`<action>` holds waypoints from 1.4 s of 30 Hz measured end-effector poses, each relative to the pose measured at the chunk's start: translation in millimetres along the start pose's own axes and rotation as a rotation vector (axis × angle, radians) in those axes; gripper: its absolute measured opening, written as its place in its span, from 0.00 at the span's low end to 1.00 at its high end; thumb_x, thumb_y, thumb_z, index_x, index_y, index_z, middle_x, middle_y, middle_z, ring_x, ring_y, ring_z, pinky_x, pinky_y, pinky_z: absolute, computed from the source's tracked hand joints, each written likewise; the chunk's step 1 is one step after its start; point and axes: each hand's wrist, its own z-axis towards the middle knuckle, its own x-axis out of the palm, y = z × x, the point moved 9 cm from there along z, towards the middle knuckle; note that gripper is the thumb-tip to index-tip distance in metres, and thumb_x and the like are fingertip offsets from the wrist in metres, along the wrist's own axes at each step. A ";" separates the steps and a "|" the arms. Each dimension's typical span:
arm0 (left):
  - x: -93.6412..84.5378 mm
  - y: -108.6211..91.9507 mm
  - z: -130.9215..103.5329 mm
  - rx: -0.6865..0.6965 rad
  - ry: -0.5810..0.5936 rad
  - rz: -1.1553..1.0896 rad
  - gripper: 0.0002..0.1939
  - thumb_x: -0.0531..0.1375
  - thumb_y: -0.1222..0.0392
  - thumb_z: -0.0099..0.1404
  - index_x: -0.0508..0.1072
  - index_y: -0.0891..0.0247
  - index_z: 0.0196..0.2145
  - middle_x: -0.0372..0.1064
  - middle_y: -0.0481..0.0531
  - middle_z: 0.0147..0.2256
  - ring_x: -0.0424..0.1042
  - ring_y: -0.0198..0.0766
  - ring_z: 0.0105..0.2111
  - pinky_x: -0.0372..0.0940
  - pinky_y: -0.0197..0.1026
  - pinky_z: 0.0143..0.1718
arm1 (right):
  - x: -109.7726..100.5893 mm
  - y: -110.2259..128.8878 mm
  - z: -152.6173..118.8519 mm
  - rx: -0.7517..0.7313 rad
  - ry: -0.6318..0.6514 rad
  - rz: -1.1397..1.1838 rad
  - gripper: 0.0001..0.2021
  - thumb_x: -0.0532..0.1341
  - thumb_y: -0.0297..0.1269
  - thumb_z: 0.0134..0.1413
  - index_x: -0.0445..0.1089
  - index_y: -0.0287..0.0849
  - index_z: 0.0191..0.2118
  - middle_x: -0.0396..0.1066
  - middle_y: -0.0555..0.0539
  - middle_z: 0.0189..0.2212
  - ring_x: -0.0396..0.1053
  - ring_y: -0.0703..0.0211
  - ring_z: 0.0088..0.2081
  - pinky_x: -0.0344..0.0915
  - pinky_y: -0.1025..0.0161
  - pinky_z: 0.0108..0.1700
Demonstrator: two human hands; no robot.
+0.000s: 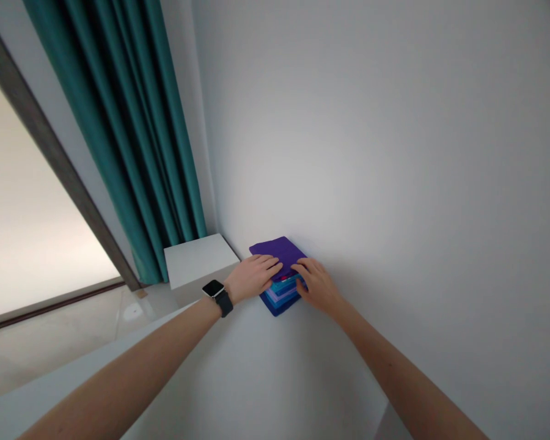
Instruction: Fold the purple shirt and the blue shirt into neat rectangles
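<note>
A small stack of folded cloths (284, 295) lies on a white surface beside the wall. Its top piece is a purple folded cloth (278, 246); blue, lilac and dark blue layers show below it, with a bit of red under the purple edge. My left hand (255, 273), with a dark watch (214, 288) on its wrist, rests on the left part of the purple cloth, fingers stretched out. At the right side of the stack my right hand (318, 283) curls round the edge, fingertips on the purple cloth and thumb lower against the layers.
The white surface (256, 379) carrying the stack meets a pale wall (371, 153) behind and to the right. A white box-like piece (201, 260) stands to the left, below a teal curtain (132, 122). Glossy floor (73, 342) shows past the surface's left edge.
</note>
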 end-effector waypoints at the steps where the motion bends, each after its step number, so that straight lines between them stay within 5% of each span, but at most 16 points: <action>1: -0.6 1.8 0.3 -0.004 -0.002 -0.014 0.19 0.56 0.62 0.67 0.67 0.61 0.56 0.68 0.59 0.55 0.66 0.46 0.55 0.60 0.49 0.56 | 0.6 4.4 0.4 -0.016 -0.006 0.022 0.18 0.56 0.31 0.58 0.65 0.42 0.54 0.67 0.39 0.50 0.62 0.48 0.54 0.61 0.48 0.55; 5: -2.4 10.1 0.4 -0.062 -0.023 -0.070 0.18 0.54 0.61 0.68 0.69 0.60 0.55 0.71 0.58 0.51 0.70 0.45 0.52 0.62 0.48 0.54 | 11.4 10.0 9.2 -0.019 -0.009 0.093 0.21 0.57 0.37 0.60 0.62 0.43 0.59 0.66 0.38 0.55 0.61 0.49 0.58 0.59 0.47 0.59; 13: 0.3 12.7 -0.5 -0.051 -0.033 -0.029 0.20 0.54 0.62 0.68 0.66 0.60 0.57 0.70 0.59 0.53 0.68 0.46 0.54 0.62 0.49 0.55 | 43.4 -31.1 28.8 0.138 0.101 0.112 0.29 0.55 0.20 0.51 0.63 0.41 0.60 0.65 0.40 0.58 0.61 0.53 0.60 0.60 0.52 0.61; 18: 10.7 32.9 -3.7 -0.053 -0.001 0.076 0.26 0.54 0.69 0.66 0.61 0.61 0.61 0.66 0.61 0.57 0.65 0.46 0.57 0.60 0.49 0.57 | 56.9 -39.7 31.0 0.137 0.213 0.004 0.31 0.49 0.16 0.52 0.60 0.36 0.62 0.63 0.37 0.60 0.60 0.53 0.61 0.61 0.56 0.60; 24: 21.2 56.3 0.6 -0.139 0.034 0.119 0.25 0.50 0.73 0.67 0.63 0.58 0.60 0.67 0.58 0.57 0.65 0.43 0.57 0.63 0.47 0.55 | 53.5 -33.2 30.5 0.080 0.188 -0.078 0.26 0.49 0.18 0.57 0.64 0.38 0.60 0.65 0.37 0.58 0.62 0.52 0.59 0.61 0.55 0.60; 42: 30.1 64.3 -11.3 -0.191 0.020 0.114 0.23 0.49 0.72 0.68 0.67 0.65 0.58 0.65 0.59 0.58 0.64 0.45 0.59 0.56 0.50 0.61 | 60.1 -39.3 21.5 0.140 0.206 0.056 0.29 0.46 0.19 0.56 0.61 0.39 0.63 0.61 0.40 0.62 0.56 0.55 0.63 0.57 0.56 0.63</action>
